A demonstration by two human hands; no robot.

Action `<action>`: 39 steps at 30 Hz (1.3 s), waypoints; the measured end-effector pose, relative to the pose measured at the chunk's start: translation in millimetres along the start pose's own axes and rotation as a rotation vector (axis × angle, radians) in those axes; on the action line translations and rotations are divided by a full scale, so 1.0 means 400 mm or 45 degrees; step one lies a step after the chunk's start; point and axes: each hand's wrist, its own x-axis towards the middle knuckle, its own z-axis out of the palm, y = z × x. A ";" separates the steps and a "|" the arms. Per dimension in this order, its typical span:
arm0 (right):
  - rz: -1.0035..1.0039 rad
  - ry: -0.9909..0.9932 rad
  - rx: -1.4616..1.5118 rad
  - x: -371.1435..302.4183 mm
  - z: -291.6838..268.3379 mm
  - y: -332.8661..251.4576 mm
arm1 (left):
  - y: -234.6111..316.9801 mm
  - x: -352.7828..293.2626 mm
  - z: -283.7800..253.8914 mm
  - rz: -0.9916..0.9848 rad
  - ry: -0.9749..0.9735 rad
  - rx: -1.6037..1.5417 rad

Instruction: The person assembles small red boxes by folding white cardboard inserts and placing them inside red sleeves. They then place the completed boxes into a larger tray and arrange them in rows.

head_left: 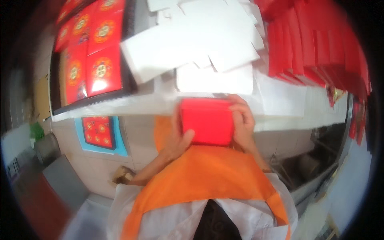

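A plain red box (207,122), roughly rectangular, is held between my two hands in front of the orange apron, at the near edge of the table. My left hand (178,139) grips its left side, with the thumb lying over the front face and the other fingers blurred or hidden. On the right side, my right hand (243,122) is closed round the edge, its fingers bent near the upper corner. Just beyond the box lies a pile of white sheets (192,40), overlapping unevenly on the white tabletop (280,98).
At the far left a black tray (96,100) holds several red packages (104,74) with round orange-and-gold prints. Red boxes (316,44) stand packed in rows at the far right. On the floor lies another tray of red packages (98,131) on a blue sheet (122,138).
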 end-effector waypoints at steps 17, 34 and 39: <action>-0.574 0.001 0.062 0.376 0.248 -0.248 | 0.333 0.294 -0.208 0.695 0.275 0.576; 0.452 -0.593 1.789 0.446 0.179 -0.233 | 0.210 0.301 -0.108 -0.226 -0.597 -0.792; 0.125 -0.312 1.371 0.417 0.193 -0.215 | 0.248 0.289 -0.025 -0.053 -0.635 -0.761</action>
